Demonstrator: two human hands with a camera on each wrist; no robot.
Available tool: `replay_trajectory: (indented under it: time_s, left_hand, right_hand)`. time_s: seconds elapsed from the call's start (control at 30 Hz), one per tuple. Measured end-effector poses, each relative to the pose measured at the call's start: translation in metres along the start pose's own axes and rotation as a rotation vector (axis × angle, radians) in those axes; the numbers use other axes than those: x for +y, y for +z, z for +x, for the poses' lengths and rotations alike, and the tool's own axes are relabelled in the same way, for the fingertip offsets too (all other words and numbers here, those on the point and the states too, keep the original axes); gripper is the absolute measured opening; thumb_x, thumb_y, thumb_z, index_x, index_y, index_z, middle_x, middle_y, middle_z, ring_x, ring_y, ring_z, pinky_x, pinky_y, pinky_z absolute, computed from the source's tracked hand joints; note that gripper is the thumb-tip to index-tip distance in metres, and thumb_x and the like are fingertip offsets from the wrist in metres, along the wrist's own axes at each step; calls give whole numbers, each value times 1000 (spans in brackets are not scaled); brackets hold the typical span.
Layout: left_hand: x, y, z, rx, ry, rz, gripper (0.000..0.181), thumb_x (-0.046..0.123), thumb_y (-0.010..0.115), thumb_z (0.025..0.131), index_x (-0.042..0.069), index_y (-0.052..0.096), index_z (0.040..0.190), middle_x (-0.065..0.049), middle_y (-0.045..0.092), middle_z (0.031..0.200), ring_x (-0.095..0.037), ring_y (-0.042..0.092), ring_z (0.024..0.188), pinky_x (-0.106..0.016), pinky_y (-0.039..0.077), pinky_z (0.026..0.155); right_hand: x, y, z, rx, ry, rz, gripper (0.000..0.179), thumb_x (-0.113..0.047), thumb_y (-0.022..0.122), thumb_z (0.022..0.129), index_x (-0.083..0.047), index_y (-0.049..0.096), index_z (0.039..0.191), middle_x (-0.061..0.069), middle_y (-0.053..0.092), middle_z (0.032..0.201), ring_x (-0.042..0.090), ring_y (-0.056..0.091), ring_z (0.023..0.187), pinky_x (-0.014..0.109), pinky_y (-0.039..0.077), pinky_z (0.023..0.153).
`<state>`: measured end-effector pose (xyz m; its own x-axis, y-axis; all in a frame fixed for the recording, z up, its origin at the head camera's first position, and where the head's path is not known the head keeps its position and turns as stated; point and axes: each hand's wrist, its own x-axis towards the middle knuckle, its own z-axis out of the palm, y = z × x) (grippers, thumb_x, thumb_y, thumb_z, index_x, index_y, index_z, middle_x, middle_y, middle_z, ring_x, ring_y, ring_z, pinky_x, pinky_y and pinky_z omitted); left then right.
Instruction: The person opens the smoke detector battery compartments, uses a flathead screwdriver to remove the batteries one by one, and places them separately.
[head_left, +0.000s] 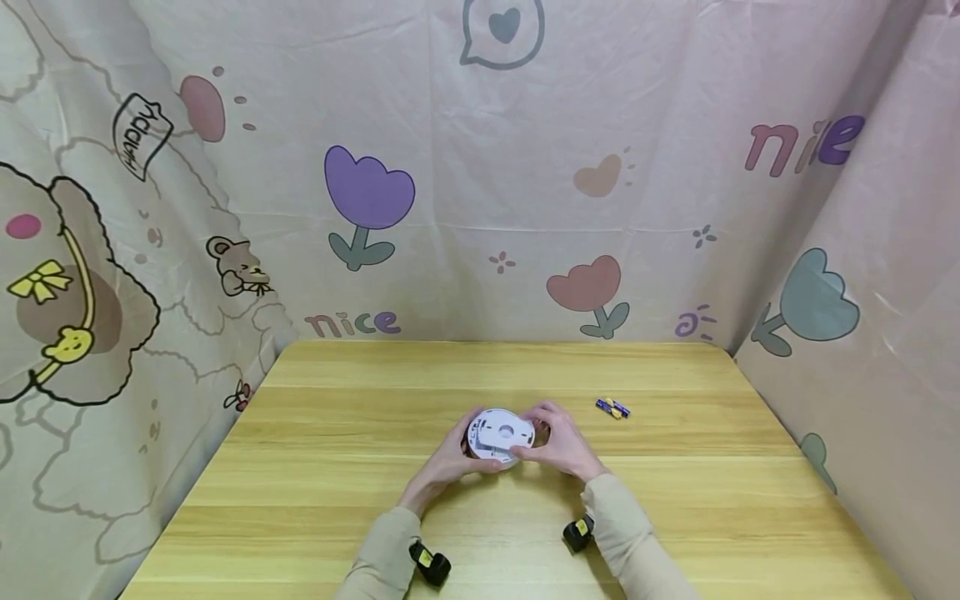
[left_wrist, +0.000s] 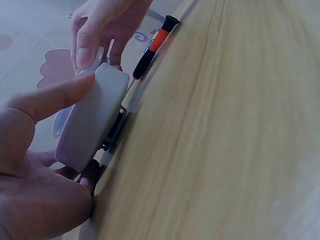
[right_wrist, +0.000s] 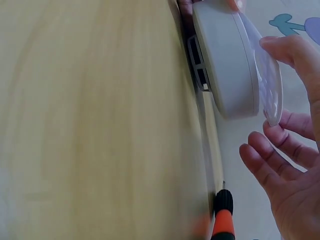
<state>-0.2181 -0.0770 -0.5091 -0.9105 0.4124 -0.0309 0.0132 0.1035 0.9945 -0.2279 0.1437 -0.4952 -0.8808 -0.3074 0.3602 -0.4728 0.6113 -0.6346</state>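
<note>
A round white casing (left_wrist: 95,117) stands tilted between my hands just over the table, with a dark slotted bracket (right_wrist: 198,60) on its underside. My left hand (head_left: 450,456) grips the casing by its side, thumb along the top rim. A thin white disc-shaped cover (right_wrist: 272,82), with a round mark in its middle, leans away from the casing on one side, leaving a gap. With thumb and fingertips, my right hand (head_left: 558,442) pinches the cover's edge. The casing's inside is mostly hidden.
Small blue-and-yellow sticks (head_left: 613,408) lie on the wooden table (head_left: 375,392) beyond my right hand. In the wrist views a black-and-orange handle (right_wrist: 223,215), like a screwdriver's, lies near the casing. A patterned curtain (head_left: 465,250) borders the table at the back and sides.
</note>
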Motion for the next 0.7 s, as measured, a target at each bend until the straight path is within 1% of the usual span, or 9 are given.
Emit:
replay_trajectory:
  time_s: [0.13, 0.23, 0.4, 0.5, 0.57, 0.7]
  left_hand:
    - [0, -1, 0, -10, -2, 5, 103, 18, 79, 64, 17, 13, 143, -12, 24, 146, -30, 24, 134, -48, 20, 111]
    - [0, -2, 0, -24, 8, 4, 103, 20, 78, 66, 15, 11, 144, -13, 23, 146, -31, 24, 134, -49, 19, 111]
    - [0, -3, -1, -35, 3, -5, 97, 22, 74, 71, 16, 10, 144, -13, 21, 147, -30, 22, 135, -47, 18, 112]
    - [-1, -3, 0, -30, -3, 2, 88, 26, 69, 76, 19, 13, 143, -11, 21, 147, -29, 20, 136, -47, 17, 112]
    - [-2, -4, 1, -31, 5, 2, 81, 27, 66, 79, 19, 16, 142, -11, 22, 147, -29, 20, 136, -47, 17, 113]
    - [-3, -4, 2, -37, 29, 4, 72, 26, 64, 81, 18, 23, 140, -10, 28, 143, -28, 26, 133, -46, 21, 111]
  right_hand:
    - [0, 3, 2, -20, -20, 4, 55, -44, 79, 58, -16, 63, 102, -8, 55, 98, 5, 52, 84, 24, 48, 77]
    - [1, 5, 3, -37, -31, 16, 57, -44, 78, 58, -15, 62, 104, -8, 54, 99, 4, 52, 84, 23, 49, 76]
    - [1, 8, 4, -58, -48, 43, 58, -43, 78, 59, -13, 61, 106, -5, 54, 101, 7, 52, 87, 29, 51, 77]
    - [2, 8, 4, -79, -54, 38, 59, -44, 77, 60, -13, 61, 107, -4, 54, 102, 8, 52, 89, 31, 51, 79]
    - [2, 8, 4, -93, -52, 34, 59, -46, 76, 61, -14, 60, 109, -5, 53, 104, 9, 52, 90, 32, 51, 80]
    - [1, 7, 4, -112, -50, 51, 60, -45, 75, 63, -14, 59, 111, -4, 52, 108, 15, 52, 96, 38, 49, 84]
